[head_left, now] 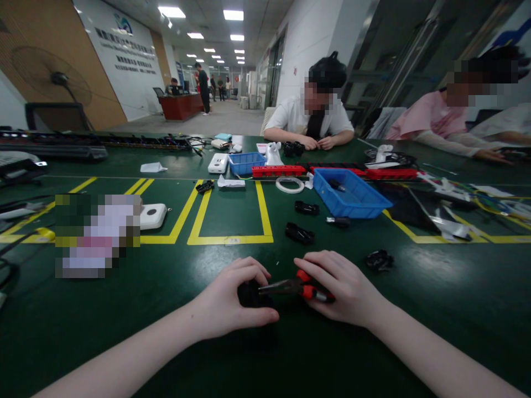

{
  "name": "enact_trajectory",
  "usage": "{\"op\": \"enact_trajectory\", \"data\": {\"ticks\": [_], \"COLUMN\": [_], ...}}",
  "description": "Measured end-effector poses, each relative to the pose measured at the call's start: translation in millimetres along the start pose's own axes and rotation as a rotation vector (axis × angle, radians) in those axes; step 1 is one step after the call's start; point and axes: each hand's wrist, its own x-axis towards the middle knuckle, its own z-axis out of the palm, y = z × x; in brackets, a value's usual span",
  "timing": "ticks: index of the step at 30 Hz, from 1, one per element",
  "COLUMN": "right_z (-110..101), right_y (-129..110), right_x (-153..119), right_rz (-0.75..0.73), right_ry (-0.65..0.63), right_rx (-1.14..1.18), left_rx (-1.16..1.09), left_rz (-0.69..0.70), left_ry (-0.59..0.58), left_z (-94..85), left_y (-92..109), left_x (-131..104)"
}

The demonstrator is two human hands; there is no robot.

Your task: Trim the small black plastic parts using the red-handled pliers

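My left grip [232,298] clasps a black part [248,294]; my right grip [344,287] holds pliers [293,286] at the part's three o'clock.

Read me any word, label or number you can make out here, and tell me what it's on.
No text is readable.
White wall: lines of lettering, too blurred.
Small label on yellow tape: too small.
White box: dark mark, too small to tell.
Pliers and black part: no legible text.
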Motion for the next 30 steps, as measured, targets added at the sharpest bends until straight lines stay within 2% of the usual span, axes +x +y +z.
{"op": "enact_trajectory", "data": {"ticks": [7,15,20,23,30], "right_z": [-4.4,-10.5,-4.6,-1.3,-10.3], "right_y": [-1.8,-4.8,-2.6,-1.0,-5.2], "right_x": [5.0,9.1,6.3,5.0,10.5], "right_rz": [-0.002,0.061,0.075,0.063,0.109], "right_ry": [-0.007,-0.072,-0.07,-0.061,-0.15], "right_rx": [-0.012,0.045,0.094,0.098,0.103], "left_rx": [0.048,0.064,0.136,0.166,0.178], "left_rz": [-0.026,0.068,0.15,0.161,0.169], "left_ry": [0.026,0.043,0.042,0.02,0.008], "left_z": [0.8,3.6,2.2,1.4,2.4], "left_y": [1.7,-5.4,-3.1,-2.8,-9.6], "left_x": [0.2,-1.2,-3.8,-4.9,-3.5]}}
